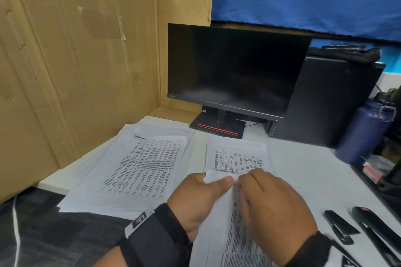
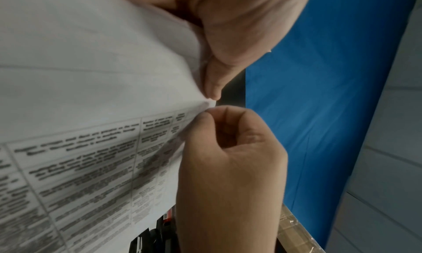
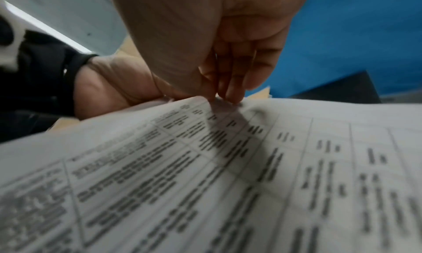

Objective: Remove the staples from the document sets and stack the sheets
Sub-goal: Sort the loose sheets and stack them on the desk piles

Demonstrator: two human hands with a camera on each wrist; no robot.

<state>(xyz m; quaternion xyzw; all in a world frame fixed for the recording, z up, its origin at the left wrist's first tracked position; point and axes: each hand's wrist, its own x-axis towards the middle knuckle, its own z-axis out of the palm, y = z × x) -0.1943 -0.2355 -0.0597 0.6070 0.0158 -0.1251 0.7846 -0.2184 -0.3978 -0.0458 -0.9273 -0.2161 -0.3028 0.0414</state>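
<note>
I hold a stapled document set point(image 1: 227, 236), printed with tables, lifted above the desk's near edge. My left hand point(image 1: 208, 188) grips its top corner, thumb on top, and shows close up in the left wrist view as my left hand point(image 2: 230, 40). My right hand point(image 1: 267, 197) pinches the same corner point(image 2: 210, 104) with curled fingers point(image 3: 228, 94). The staple itself is hidden under the fingers. Two stacks of printed sheets lie on the desk: a broad one on the left point(image 1: 141, 169) and a smaller one point(image 1: 236, 156) just beyond my hands.
A black staple remover point(image 1: 340, 227) and a black stapler point(image 1: 377, 230) lie at the desk's right. A dark monitor point(image 1: 234, 71) stands behind, with a PC tower point(image 1: 332, 102) and a navy bottle point(image 1: 364, 132) at its right. A cardboard wall point(image 1: 76, 60) closes the left.
</note>
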